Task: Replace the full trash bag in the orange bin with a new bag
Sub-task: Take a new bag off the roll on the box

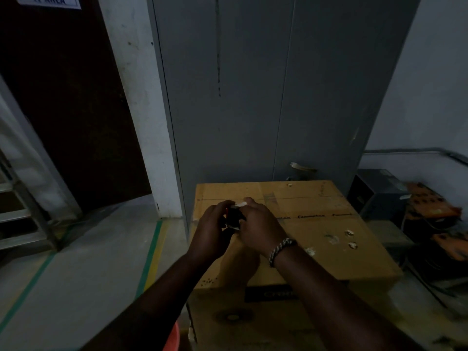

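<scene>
Orange plastic bin (173,336) barely shows at the bottom edge. Left hand (212,224) and right hand (258,225) both curl around a small dark bundle with white wrapper (234,217), probably the new bag, above a brown cardboard box (329,224). Lining the bin seems still to come.

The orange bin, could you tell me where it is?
Head view, bottom edge, left of centre: part of the orange bin shows just left of the cardboard box.

Cardboard box (329,224) before grey cabinet (253,97); door (63,110) left.
</scene>
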### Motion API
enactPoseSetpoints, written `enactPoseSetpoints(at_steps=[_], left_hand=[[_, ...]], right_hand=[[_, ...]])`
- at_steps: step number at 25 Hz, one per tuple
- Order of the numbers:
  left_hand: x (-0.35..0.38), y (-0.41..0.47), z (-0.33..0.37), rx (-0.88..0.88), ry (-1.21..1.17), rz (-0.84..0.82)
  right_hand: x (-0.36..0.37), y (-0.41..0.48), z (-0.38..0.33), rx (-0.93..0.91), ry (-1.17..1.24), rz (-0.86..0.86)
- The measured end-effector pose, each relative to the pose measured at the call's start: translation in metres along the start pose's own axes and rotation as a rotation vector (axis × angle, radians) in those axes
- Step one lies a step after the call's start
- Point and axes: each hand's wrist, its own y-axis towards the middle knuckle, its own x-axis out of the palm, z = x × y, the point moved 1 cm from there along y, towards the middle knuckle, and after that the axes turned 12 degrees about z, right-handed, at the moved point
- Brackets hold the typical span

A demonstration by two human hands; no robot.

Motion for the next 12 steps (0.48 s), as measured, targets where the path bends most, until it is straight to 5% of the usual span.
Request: enactPoseSetpoints(at_steps=[12], left_hand=[[0.001,-0.005,0.004,0.009,-0.020,0.024]], right_hand=[[-0.002,0.003,-0.012,-0.126,-0.216,0.069]])
